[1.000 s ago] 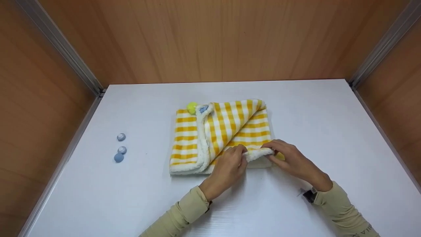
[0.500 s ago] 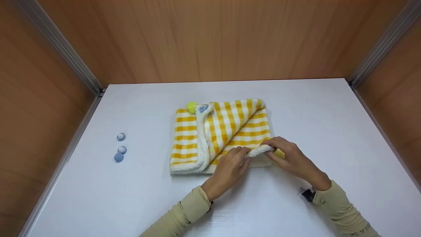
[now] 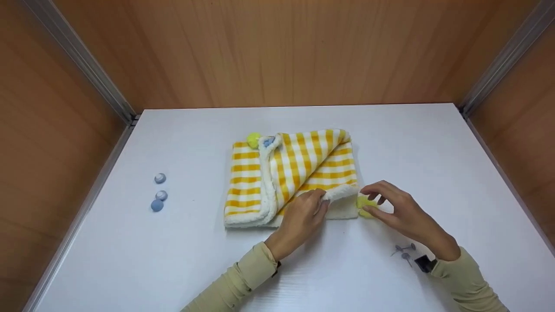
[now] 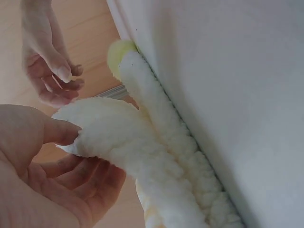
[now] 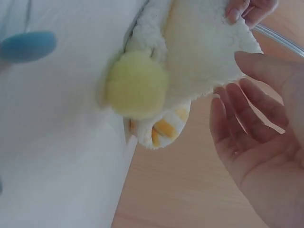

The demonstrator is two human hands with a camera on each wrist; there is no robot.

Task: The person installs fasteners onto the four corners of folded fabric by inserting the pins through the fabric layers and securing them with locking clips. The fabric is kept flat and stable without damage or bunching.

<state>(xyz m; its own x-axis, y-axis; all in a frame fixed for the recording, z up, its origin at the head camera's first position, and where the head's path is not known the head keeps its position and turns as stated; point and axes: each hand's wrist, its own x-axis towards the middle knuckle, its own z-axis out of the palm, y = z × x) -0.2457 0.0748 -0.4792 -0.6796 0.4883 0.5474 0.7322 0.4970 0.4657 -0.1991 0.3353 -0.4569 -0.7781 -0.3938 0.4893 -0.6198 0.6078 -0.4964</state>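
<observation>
Left hand (image 3: pixel 300 218) pinching the fleecy edge (image 4: pixel 107 121) of a yellow-checked blanket (image 3: pixel 246 184), right hand (image 3: pixel 401 212) loosely spread, just apart from it, yellow pompom (image 5: pixel 137 85) at the blanket's near right corner.

In the head view, 2 forearms (image 3: pixel 232 279) rise from the bottom edge; the left hand (image 3: pixel 300 215) pinches below centre, the right hand (image 3: pixel 405 213) curves loosely farther right.
</observation>
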